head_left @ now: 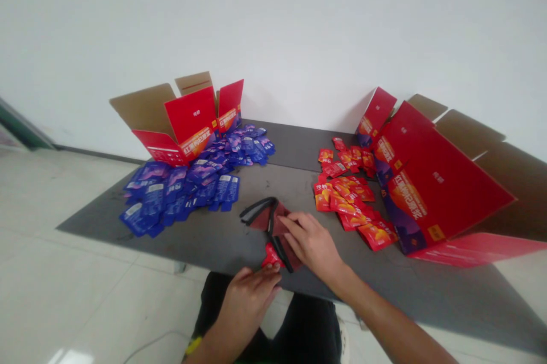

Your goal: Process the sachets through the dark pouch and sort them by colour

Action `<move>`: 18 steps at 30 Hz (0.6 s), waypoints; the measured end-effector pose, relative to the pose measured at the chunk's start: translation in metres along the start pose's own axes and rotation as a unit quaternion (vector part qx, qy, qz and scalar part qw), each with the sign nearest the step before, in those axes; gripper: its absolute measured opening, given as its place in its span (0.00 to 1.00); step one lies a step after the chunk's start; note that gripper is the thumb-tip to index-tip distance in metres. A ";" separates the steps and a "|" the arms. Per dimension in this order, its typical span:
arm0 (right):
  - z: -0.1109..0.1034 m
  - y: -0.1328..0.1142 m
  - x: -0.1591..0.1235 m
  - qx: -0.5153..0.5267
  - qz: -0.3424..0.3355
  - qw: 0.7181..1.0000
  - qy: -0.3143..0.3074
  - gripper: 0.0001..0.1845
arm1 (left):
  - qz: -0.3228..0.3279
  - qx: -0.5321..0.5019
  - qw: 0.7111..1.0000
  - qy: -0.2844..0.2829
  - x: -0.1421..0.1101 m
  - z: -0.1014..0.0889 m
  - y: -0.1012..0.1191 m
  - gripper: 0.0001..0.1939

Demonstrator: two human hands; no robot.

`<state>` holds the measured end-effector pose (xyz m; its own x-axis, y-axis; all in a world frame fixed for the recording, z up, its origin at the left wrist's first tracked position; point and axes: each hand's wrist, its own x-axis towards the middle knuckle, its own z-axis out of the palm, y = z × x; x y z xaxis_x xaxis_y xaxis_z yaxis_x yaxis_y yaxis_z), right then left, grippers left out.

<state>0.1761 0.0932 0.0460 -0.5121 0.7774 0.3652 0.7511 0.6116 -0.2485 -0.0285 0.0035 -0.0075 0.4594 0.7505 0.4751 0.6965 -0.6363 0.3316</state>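
At the front edge of the grey table, my right hand (pixel 311 240) pinches a dark red fabric pouch (pixel 280 219) with black edging, which lies partly folded. Below it, a small red sachet (pixel 270 256) sticks out from the fingertips of my left hand (pixel 253 291). That sachet lies against the pouch's black edge; whether any of it is inside the pouch I cannot tell. My left fingers are closed together on the sachet, and the thumb side is partly hidden.
Blue-purple sachets (pixel 175 190) lie heaped at the left, before an open red carton (pixel 190 122). Red sachets (pixel 348 201) are piled at the right beside another open red carton (pixel 440 182). A white wall (pixel 290 28) stands behind the table (pixel 282 182).
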 end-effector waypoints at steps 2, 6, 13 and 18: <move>0.010 -0.019 -0.012 0.024 -0.042 0.998 -0.031 0.21 | -0.013 0.003 1.000 -0.010 -0.001 0.000 0.001 0.14; 0.022 0.004 -0.009 0.019 -0.006 0.999 -0.024 0.19 | -0.015 -0.010 1.000 -0.017 0.000 -0.002 0.001 0.13; 0.000 0.031 0.008 -0.021 0.039 0.999 0.022 0.19 | -0.008 -0.013 1.000 -0.008 0.002 -0.004 0.002 0.13; 0.016 -0.018 -0.016 0.044 -0.051 0.997 -0.043 0.21 | -0.033 -0.005 0.999 -0.026 0.000 -0.004 0.003 0.14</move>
<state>0.1643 0.0725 0.0308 -0.6201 0.7182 0.3158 0.6562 0.6954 -0.2929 -0.0281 0.0008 -0.0033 0.4409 0.7992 0.4084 0.7208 -0.5864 0.3694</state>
